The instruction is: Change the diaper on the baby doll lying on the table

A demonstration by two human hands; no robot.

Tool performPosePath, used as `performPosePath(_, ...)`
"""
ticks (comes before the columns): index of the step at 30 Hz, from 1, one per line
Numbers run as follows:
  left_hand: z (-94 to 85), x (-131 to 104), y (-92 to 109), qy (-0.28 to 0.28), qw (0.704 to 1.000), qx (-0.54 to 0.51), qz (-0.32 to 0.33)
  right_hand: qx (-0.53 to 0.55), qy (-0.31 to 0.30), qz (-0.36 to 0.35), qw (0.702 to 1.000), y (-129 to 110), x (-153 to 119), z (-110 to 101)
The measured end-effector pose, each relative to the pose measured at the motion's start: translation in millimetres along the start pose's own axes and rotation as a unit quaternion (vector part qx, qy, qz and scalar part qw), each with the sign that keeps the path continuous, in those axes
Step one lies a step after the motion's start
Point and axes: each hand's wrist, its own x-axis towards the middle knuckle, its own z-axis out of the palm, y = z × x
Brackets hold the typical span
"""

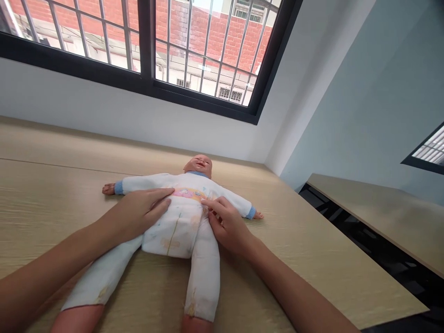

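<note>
A baby doll lies on its back on the wooden table, its head toward the window and its arms spread wide. It wears a white top with blue cuffs and white leggings. Around its hips is a white diaper with a printed waistband and a yellow-green line down the front. My left hand lies with fingers stretched out over the diaper's left side near the waistband. On the other side, my right hand pinches the diaper's edge at the waist between thumb and fingers.
The light wooden table extends to both sides, and its right edge runs diagonally. A barred window is set in the wall behind. Another wooden table stands at the right, beyond a dark gap.
</note>
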Motion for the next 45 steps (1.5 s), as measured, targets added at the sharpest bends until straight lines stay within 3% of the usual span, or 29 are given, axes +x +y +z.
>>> performPosePath(14,1.3,2,2,-0.013,1.0,0.014,0.021,0.022,-0.034,0.032,0.999,2,1,-2)
performPosePath(24,-7.0,-3,16,-0.035,0.998,0.04,0.03,0.04,-0.068,0.07,0.994,-1,3,-7)
performPosePath(45,-6.5,-3,15,-0.062,0.997,0.038,0.022,0.04,-0.097,0.101,0.989,0,1,-10)
